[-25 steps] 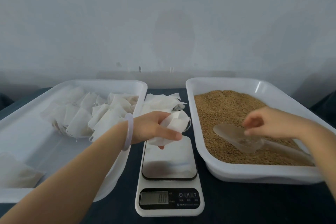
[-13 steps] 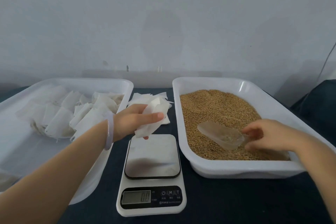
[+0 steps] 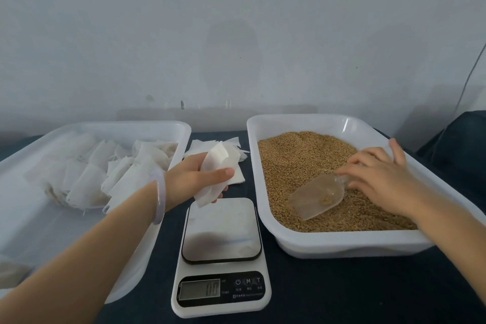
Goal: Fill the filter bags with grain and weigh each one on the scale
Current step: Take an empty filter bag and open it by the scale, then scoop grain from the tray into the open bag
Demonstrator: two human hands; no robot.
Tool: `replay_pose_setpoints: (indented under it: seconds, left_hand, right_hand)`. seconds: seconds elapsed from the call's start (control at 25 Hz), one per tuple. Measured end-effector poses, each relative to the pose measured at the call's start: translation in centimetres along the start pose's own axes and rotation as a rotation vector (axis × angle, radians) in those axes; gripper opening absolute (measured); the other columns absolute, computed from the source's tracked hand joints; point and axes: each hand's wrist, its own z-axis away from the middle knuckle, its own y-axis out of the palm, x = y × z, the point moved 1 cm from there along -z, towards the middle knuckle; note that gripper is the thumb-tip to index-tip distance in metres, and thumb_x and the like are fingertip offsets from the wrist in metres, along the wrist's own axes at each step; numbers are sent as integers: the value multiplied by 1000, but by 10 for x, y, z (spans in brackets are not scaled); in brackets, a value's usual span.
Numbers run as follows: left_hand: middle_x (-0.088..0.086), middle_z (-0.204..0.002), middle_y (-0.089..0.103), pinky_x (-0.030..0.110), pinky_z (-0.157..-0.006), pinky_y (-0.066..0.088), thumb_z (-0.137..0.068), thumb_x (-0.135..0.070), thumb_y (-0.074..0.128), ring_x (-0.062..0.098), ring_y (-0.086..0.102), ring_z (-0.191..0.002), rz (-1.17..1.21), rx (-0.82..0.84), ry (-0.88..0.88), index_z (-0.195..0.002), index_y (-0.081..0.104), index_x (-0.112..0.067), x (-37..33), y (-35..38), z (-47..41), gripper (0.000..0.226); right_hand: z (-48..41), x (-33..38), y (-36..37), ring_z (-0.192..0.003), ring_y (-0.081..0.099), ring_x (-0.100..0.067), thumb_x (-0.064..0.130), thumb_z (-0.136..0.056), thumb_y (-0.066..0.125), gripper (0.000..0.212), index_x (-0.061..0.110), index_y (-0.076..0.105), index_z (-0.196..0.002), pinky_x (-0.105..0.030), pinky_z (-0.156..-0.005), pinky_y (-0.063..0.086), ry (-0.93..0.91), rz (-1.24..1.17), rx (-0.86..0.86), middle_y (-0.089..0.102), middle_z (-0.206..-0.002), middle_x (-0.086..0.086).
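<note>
- Left hand (image 3: 194, 179): thumb and fingers pinch a crumpled white paper filter bag (image 3: 214, 173) just above the far edge of the white steel-topped digital scale (image 3: 221, 258);
- Right hand (image 3: 381, 179): fingers curled on a clear plastic scoop (image 3: 315, 196) lying in brown grain (image 3: 297, 160).

Central lane between left tray (image 3: 168, 129) and right tray (image 3: 342, 247): narrow, taken up front to back by scale (image 3: 223, 294), then left hand (image 3: 192, 179) holding filter bag (image 3: 215, 160) over the platter's far edge, then loose bags (image 3: 207, 143) behind. Platter's near part: bare, open from above. Left tray: heap of bags (image 3: 105, 173) across the far half, bare floor nearer, forearm crossing the near right corner. Right tray: raised rim all round, grain (image 3: 294, 160) open at far left, right hand (image 3: 381, 181) gripping scoop (image 3: 315, 197) across the near right. Dark tabletop (image 3: 355, 294) right of scale: open. Wall (image 3: 236, 34) close behind both trays.
</note>
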Motion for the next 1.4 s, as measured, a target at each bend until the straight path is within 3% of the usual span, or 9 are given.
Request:
replay_pose_setpoints:
  seconds: [0.2, 0.36, 0.56, 0.68, 0.8, 0.88, 1.04, 1.24, 1.4]
  left_hand:
    - [-3, -61, 63, 23, -55, 50, -85, -18, 62, 9, 59, -55, -27, 4, 17, -82, 57, -13, 0, 2, 0, 8]
    - [-6, -61, 63, 21, -59, 49, -76, -20, 77, 9, 59, -57, -67, 21, 39, -82, 57, -14, -2, 2, 2, 21]
    - [-2, -68, 65, 28, -61, 54, -81, -15, 68, 14, 62, -60, -2, -30, 56, -85, 60, -14, -26, 11, 1, 10]
    - [-9, -72, 69, 27, -68, 57, -81, -21, 73, 9, 66, -67, -37, -38, 143, -92, 63, -21, -52, 42, -16, 15]
    - [-2, -102, 66, 36, -83, 54, -80, -33, 73, 17, 64, -93, -182, -23, 129, -120, 55, -20, -58, 90, -40, 46]
    - [-1, -112, 60, 41, -88, 51, -81, -38, 71, 21, 59, -101, -268, -26, 100, -126, 48, -20, -47, 113, -53, 54]
    - [-1, -108, 57, 40, -83, 52, -81, -38, 70, 21, 58, -98, -325, 4, 61, -121, 47, -20, -24, 120, -62, 50]
    - [-5, -106, 53, 35, -80, 48, -84, -36, 66, 20, 55, -98, -344, 21, 72, -132, 43, -26, -23, 121, -60, 53]
    - [0, -106, 58, 43, -86, 51, -84, -39, 64, 23, 58, -99, -282, -6, 42, -122, 48, -22, -20, 119, -61, 45]
  right_hand:
    - [-5, 2, 9, -128, 29, -5, 40, -90, 52, 31, 52, 47, -118, -37, -112, -13, -52, -157, 169, 38, -113, 33]
    - [-5, -9, 9, -124, 39, -11, 35, -89, 57, 28, 55, 46, -106, -44, -115, 3, 61, -402, 140, 49, -114, 26]
    - [-5, -12, 7, -123, 41, -12, 36, -88, 59, 28, 55, 46, -102, -44, -115, 8, 125, -412, 130, 55, -120, 20]
    - [-8, -18, 5, -122, 44, -16, 37, -89, 58, 25, 51, 50, -109, -44, -112, 14, 181, -431, 83, 57, -123, 14]
    - [-3, -20, 3, -122, 46, -21, 37, -90, 57, 28, 44, 55, -118, -46, -111, 18, 278, -404, 10, 58, -125, 9]
    - [0, -23, 3, -120, 47, -22, 37, -91, 57, 28, 44, 56, -118, -46, -110, 18, 333, -408, -51, 61, -120, 9]
    - [1, -26, -1, -119, 49, -24, 39, -91, 55, 26, 40, 58, -117, -49, -110, 18, 363, -431, -123, 63, -117, 9]
    - [6, -25, -17, -115, 50, -23, 31, -91, 58, 23, 38, 61, -112, -52, -109, 23, 339, -516, -222, 62, -111, 7]
    - [23, -43, -46, -109, 53, -8, 27, -87, 63, 25, 50, 62, -96, -39, -101, 36, 329, -770, -297, 62, -108, 20]
